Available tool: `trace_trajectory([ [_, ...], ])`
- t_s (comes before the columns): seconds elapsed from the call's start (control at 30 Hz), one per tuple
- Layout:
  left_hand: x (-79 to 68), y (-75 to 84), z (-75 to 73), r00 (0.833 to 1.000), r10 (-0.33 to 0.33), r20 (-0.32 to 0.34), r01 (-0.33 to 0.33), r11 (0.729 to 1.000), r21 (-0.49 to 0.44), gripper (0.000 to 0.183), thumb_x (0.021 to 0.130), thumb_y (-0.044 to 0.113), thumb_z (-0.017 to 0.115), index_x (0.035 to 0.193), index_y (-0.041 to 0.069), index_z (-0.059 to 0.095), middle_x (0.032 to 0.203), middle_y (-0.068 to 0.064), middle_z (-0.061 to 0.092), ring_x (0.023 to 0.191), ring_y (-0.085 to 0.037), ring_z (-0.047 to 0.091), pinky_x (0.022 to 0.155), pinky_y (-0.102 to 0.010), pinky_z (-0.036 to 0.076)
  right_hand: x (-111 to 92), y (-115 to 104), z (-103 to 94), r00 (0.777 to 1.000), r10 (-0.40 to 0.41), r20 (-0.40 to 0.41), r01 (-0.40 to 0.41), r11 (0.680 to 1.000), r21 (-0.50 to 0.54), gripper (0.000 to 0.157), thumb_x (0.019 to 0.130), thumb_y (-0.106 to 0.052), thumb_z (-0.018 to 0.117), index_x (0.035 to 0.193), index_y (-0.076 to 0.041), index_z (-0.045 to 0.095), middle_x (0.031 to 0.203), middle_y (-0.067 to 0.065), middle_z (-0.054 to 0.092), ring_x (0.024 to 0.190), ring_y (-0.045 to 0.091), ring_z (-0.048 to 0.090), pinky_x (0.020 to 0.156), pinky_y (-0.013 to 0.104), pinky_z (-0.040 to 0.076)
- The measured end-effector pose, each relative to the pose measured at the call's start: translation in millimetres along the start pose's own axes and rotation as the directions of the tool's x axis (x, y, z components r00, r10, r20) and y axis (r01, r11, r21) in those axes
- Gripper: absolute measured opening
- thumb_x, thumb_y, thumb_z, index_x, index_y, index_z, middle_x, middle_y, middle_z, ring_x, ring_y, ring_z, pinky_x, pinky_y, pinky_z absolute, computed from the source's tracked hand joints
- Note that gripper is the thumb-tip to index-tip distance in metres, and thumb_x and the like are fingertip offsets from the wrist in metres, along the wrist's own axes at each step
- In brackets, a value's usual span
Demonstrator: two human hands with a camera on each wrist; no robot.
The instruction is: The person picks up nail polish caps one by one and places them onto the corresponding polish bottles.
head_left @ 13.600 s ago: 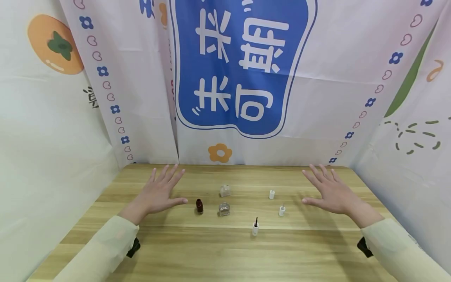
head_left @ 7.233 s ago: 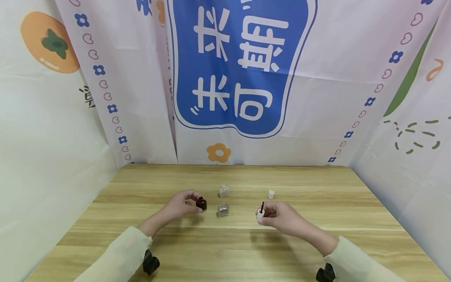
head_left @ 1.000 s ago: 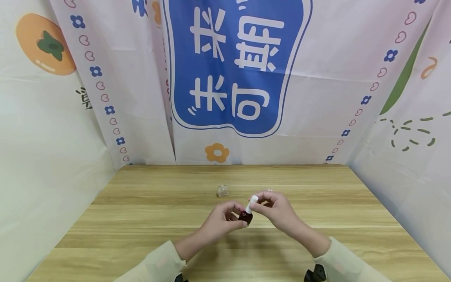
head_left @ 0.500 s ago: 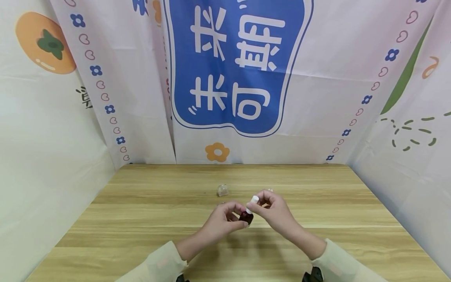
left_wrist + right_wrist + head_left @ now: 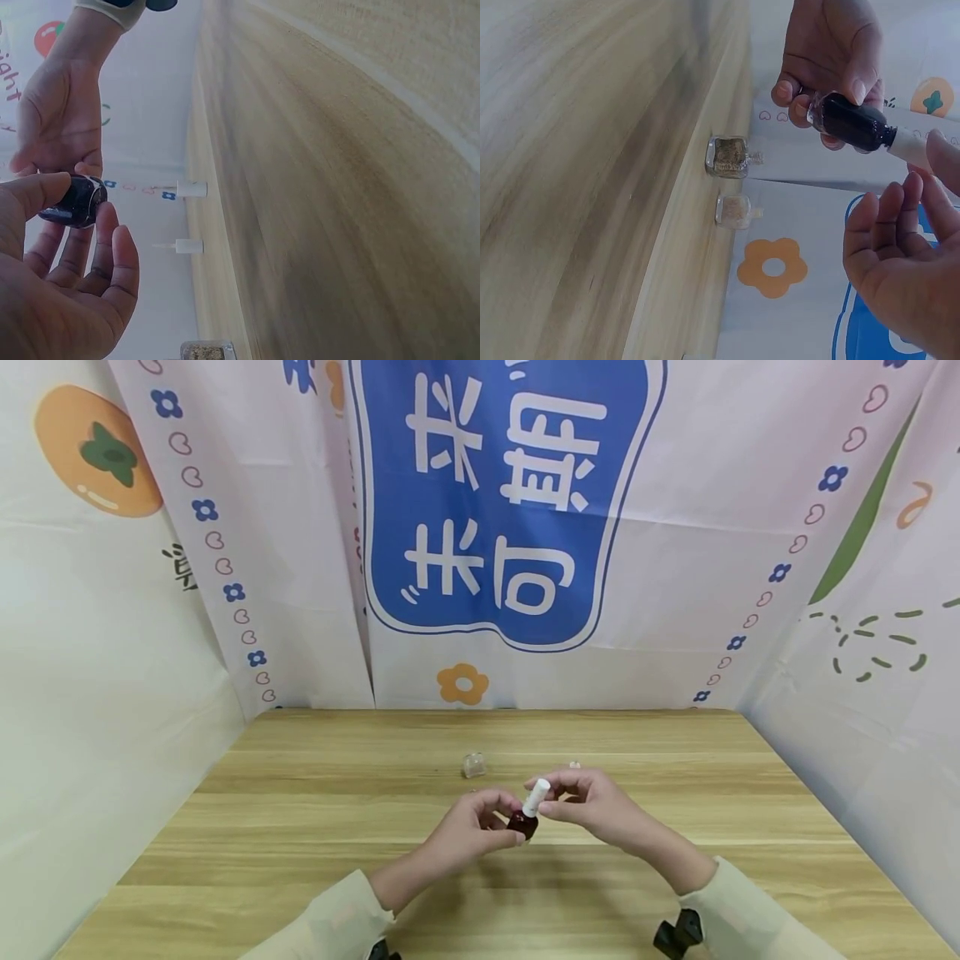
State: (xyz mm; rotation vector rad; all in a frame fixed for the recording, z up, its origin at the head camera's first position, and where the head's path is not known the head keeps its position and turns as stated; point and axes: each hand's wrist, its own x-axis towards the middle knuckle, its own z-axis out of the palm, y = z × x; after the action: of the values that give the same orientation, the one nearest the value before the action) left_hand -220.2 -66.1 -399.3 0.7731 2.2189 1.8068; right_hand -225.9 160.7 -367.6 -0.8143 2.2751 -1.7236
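A pale wooden table [image 5: 300,810] fills the lower part of the head view. Just above its near half, the left hand [image 5: 472,831] pinches a dark red, rounded glass bottle [image 5: 522,824] low on its body between thumb and fingers, probably to steady it while leaving the neck free. The bottle leans toward the right hand [image 5: 600,814], whose thumb and forefinger pinch the slim white cylindrical cap [image 5: 536,797] on that neck, the other fingers loosely curled; how tightly the cap sits I cannot tell. Beyond, a clear glass bottle with gold-brown glitter [image 5: 731,156] and a clear, pale glass bottle [image 5: 735,212] stand upright and uncapped, likely set base-down for stability. Two white caps, one [image 5: 192,189] beside another [image 5: 190,246], stand with stems upward, perhaps keeping these off the wood. Behind hangs a white printed cloth [image 5: 675,610].
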Motion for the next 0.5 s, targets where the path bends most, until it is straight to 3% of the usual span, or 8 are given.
trace_trajectory([
  [0.2,-0.9,1.8,1.6,1.0,0.002,0.007,-0.002,1.0,-0.017,0.027,0.082,0.001,0.074,0.107,-0.003,0.064,0.103,-0.009,0.066,0.078,-0.019,0.063,0.063,-0.024,0.051,0.8,0.5,3.3,1.0,-0.011,0.002,0.011,1.0,-0.008,0.028,0.092,-0.014,0.068,0.116,-0.001,0.068,0.101,0.009,0.066,0.09,0.018,0.058,0.077,0.029,0.052],
  [0.5,-1.1,1.7,1.5,0.999,-0.024,-0.021,0.024,1.0,0.003,0.026,0.081,0.002,0.075,0.105,0.0,0.065,0.099,-0.006,0.067,0.077,-0.018,0.064,0.063,-0.025,0.052,0.3,-1.6,12.8,0.993,0.024,-0.115,-0.029,0.999,-0.038,0.022,0.087,-0.019,0.074,0.105,-0.005,0.072,0.102,0.009,0.067,0.09,0.021,0.06,0.076,0.031,0.053],
])
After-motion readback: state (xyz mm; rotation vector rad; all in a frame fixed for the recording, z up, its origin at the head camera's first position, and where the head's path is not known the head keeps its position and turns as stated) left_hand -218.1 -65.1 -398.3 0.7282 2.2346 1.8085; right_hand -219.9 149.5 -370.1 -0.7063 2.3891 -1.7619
